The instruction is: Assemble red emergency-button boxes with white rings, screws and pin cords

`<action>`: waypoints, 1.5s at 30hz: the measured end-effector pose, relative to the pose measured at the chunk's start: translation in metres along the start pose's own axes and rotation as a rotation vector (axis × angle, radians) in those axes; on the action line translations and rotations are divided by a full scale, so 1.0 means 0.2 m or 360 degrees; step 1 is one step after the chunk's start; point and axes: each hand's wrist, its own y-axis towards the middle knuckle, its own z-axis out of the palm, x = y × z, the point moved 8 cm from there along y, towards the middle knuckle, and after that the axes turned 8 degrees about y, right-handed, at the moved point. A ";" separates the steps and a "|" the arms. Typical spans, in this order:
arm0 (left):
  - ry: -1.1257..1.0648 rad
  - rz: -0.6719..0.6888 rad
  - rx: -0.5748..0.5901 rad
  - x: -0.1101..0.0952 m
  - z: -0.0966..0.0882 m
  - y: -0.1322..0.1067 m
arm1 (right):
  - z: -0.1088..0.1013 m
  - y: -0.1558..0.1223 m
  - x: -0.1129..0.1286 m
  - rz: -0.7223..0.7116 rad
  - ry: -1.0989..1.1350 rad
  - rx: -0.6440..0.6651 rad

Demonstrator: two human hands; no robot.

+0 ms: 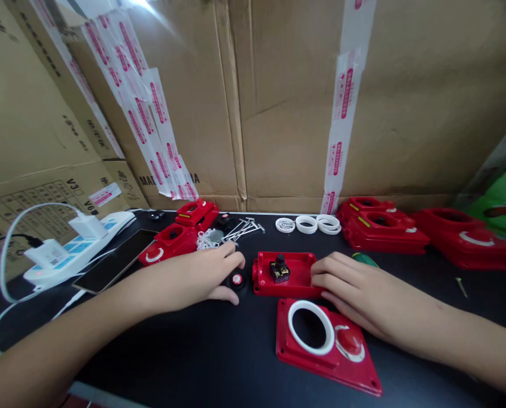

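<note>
My left hand (205, 275) rests on the black table with thumb and fingers pinched round a small black round knob with a red centre (237, 279). My right hand (346, 286) lies with its fingers against the right end of an open red housing base (297, 280). A small black and brass switch (280, 269) sits inside that base. In front of it lies a red cover plate (354, 368) with a white ring (311, 327) round its big hole.
Red housings are stacked at the back left (180, 232) and back right (380, 226). Screws (244, 226), white rings (307, 224), a power strip with chargers (78, 243) and a phone (112, 260) lie on the table. Cardboard walls stand behind.
</note>
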 end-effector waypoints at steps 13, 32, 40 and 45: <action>-0.0304 0.0057 -0.0235 0.07 -0.08 0.04 | 0.01 -0.01 0.00 -0.0034 -0.0056 -0.0043; -0.0652 -0.0061 -0.1015 -0.09 -0.09 0.16 | 0.01 0.02 0.03 -0.0075 -0.0172 -0.0157; -0.0602 0.0140 -0.0931 -0.14 -0.10 0.13 | 0.01 0.02 0.03 -0.0074 -0.0162 -0.0138; -0.0634 0.0141 -0.0883 -0.12 -0.08 0.12 | 0.01 0.02 0.03 -0.0043 -0.0124 -0.0125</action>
